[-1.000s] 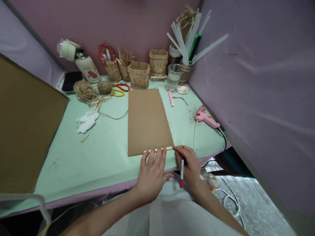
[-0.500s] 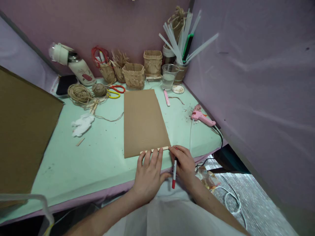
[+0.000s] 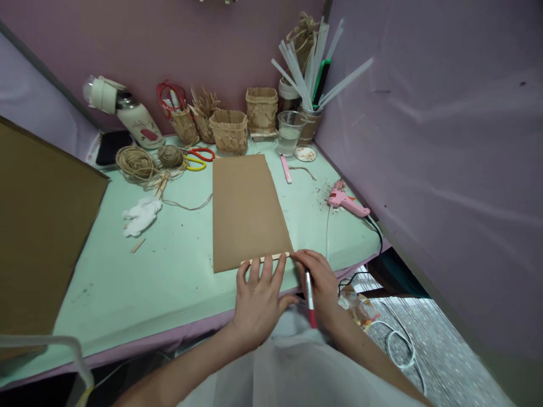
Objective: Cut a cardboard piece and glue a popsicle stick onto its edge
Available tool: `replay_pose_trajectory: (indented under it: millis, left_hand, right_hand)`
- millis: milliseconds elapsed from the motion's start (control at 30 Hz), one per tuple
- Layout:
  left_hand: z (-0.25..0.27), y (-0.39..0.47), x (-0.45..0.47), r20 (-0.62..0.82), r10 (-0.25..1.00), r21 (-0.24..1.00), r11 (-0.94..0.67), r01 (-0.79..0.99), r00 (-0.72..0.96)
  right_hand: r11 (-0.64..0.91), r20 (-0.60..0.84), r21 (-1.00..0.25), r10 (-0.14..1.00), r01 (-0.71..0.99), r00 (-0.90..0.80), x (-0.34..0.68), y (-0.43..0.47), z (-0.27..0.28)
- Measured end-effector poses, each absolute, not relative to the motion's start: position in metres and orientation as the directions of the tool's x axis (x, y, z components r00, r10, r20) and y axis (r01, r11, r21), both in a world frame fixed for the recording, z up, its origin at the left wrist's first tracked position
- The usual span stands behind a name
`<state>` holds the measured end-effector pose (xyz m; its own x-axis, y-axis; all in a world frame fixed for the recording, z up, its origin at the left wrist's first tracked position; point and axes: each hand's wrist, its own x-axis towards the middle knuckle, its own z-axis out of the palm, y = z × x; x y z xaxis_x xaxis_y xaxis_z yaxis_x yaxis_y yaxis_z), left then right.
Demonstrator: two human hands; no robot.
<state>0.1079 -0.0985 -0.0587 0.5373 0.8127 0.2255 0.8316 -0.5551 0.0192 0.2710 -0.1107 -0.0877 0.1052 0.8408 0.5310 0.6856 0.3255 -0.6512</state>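
A brown sheet of cardboard [image 3: 248,206] lies flat on the green-covered table. Along its near edge rests a pale wooden craft stick [image 3: 275,257]. The spread fingertips of my left hand [image 3: 259,305] press on that stick from the near side; the thumb points right. My right hand [image 3: 321,285] is closed around a white and red marker [image 3: 310,299], whose red end points down toward me. The fingertips of that hand are at the cardboard's near right corner, beside the stick's right end. They hide the marker's writing end, if it is there.
A pink glue gun [image 3: 348,203] lies on the right, its cord over the edge. A pink cutter [image 3: 286,169] is beyond the cardboard, near a plastic cup [image 3: 289,133] of liquid. Twine [image 3: 136,163], scissors [image 3: 195,163] and a white cloth [image 3: 142,216] lie left. Small baskets [image 3: 229,131] stand behind.
The marker has swung in my right hand, its red end moving right toward the wrist. My left fingers are spread a little wider on the stick; stick and cardboard look still.
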Motion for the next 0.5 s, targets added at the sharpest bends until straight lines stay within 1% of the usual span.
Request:
replay_pose_trajectory:
  millis: [100, 267, 367, 500]
  left_hand:
    - [-0.058, -0.098, 0.108, 0.217, 0.818, 0.022, -0.550, 0.835, 0.533]
    - [-0.056, -0.098, 0.109, 0.208, 0.823, 0.029, -0.545, 0.838, 0.528]
    - [-0.056, -0.098, 0.109, 0.205, 0.824, 0.030, -0.544, 0.838, 0.528]
    - [-0.058, -0.098, 0.109, 0.212, 0.824, 0.028, -0.543, 0.839, 0.526]
  right_hand:
    - [0.273, 0.495, -0.731, 0.843, 0.625, 0.211, 0.270, -0.112, -0.070]
    - [0.147, 0.370, -0.816, 0.876, 0.560, 0.309, 0.269, -0.104, -0.053]
    - [0.081, 0.326, -0.824, 0.878, 0.560, 0.352, 0.265, -0.098, -0.054]
    - [0.096, 0.340, -0.775, 0.896, 0.625, 0.284, 0.262, -0.095, -0.059]
